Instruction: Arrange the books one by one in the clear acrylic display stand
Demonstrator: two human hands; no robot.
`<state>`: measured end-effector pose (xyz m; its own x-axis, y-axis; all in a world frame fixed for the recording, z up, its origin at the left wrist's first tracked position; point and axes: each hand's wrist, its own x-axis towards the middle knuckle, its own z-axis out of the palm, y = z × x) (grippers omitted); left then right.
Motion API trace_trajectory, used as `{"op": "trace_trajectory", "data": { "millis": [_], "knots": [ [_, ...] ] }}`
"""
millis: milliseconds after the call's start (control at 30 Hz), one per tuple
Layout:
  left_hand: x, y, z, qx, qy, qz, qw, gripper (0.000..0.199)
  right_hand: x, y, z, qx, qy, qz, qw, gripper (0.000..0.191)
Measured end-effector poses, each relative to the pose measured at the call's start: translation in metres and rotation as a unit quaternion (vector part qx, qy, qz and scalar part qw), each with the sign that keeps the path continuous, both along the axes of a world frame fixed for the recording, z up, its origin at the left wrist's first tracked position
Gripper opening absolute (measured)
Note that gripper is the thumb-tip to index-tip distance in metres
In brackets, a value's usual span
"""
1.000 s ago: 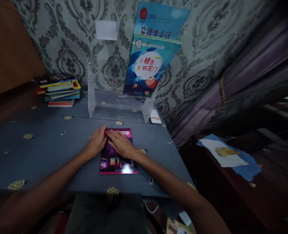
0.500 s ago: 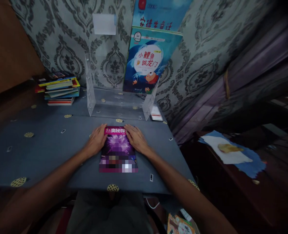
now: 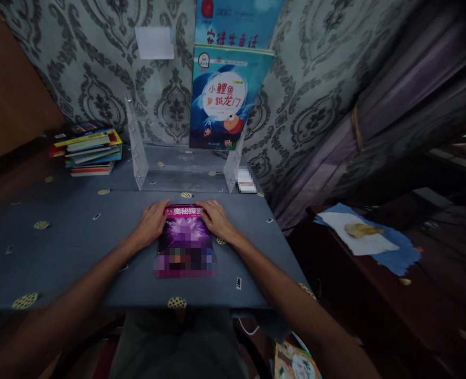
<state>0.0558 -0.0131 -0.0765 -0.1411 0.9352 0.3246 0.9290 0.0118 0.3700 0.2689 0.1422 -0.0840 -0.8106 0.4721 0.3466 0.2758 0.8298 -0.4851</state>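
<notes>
A book (image 3: 183, 231) with a purple and pink cover lies flat on the cloth-covered table, its cover facing up. My left hand (image 3: 154, 223) grips its upper left edge, fingers together at the corner. On the opposite side my right hand (image 3: 216, 218) holds the upper right corner, its fingers partly over the cover's edge. Beyond the book stands a clear acrylic stand (image 3: 138, 163). A blue picture book (image 3: 223, 100) with an orange fish leans upright at the stand's right side, and another blue book (image 3: 236, 23) shows above it.
At the back left is a stack of books (image 3: 91, 150). A small white item (image 3: 246, 181), blurred, sits by the stand's right side. To the right, a dark red surface (image 3: 375, 295) bears a blue cloth with white paper. An orange book (image 3: 294, 363) is below the table's front edge.
The view has shifted slightly, so the table and the books appear a little further left. Both hands stay at the book's upper corners, and the book still lies flat.
</notes>
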Motion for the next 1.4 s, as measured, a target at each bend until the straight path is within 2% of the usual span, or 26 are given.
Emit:
{"op": "trace_trajectory", "data": {
  "millis": [400, 633, 800, 1067, 1267, 1400],
  "knots": [
    [-0.008, -0.003, 0.0, 0.002, -0.094, -0.026, 0.995, 0.047, 0.007, -0.005, 0.014, 0.042, -0.068, -0.086, 0.993, 0.042],
    [-0.008, -0.006, 0.003, -0.001, -0.091, -0.044, 0.995, 0.046, 0.01, -0.01, 0.019, 0.011, -0.063, -0.078, 0.995, 0.038],
    [-0.008, -0.007, 0.004, -0.008, -0.081, -0.042, 0.996, 0.044, 0.011, -0.011, 0.022, -0.07, -0.036, -0.101, 0.992, 0.036],
    [-0.008, -0.005, 0.0, -0.01, -0.068, -0.04, 0.997, 0.042, 0.012, -0.008, 0.018, -0.177, 0.074, -0.128, 0.973, 0.03],
    [-0.009, -0.003, 0.001, -0.017, -0.049, -0.038, 0.998, 0.042, 0.01, -0.002, 0.011, -0.361, 0.157, -0.116, 0.912, 0.03],
    [-0.012, -0.002, -0.001, -0.018, -0.035, -0.033, 0.999, 0.043, 0.007, -0.002, 0.009, -0.414, 0.189, -0.114, 0.883, 0.03]
  ]
}}
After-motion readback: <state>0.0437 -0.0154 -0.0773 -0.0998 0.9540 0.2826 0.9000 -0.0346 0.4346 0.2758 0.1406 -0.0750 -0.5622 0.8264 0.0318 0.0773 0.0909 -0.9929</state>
